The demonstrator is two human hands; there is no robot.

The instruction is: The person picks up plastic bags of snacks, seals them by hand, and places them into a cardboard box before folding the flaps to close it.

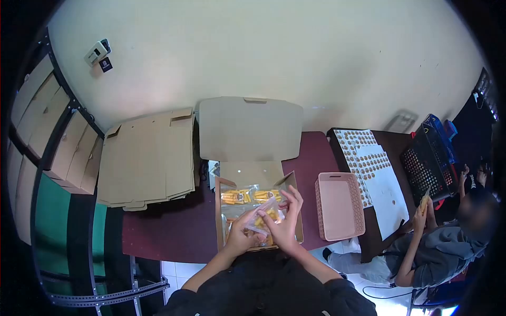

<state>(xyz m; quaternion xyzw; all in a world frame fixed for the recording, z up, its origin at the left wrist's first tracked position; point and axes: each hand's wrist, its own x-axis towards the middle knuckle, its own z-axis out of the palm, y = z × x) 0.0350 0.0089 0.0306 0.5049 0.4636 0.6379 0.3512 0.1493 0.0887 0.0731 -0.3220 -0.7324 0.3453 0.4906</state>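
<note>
Over an open cardboard box [218,210] I hold a small clear plastic bag [257,217] with yellow pieces in it. My left hand [241,236] grips the bag from the left, fingers closed around its lower side. My right hand [285,225] has its thumb against the bag, while its other fingers are raised and bent at the right. Inside the box lie clear packets of yellow sticks [235,196], partly hidden by my hands. The box's lid [251,129] stands upright behind it.
A stack of flat cardboard [147,158] stands left of the box on the maroon table [158,237]. To the right are a pink basket [341,208], sticker sheets [375,168] and a dark crate [429,163]. Another person [437,247] sits there holding something yellow. Shelves with boxes [58,126] stand at left.
</note>
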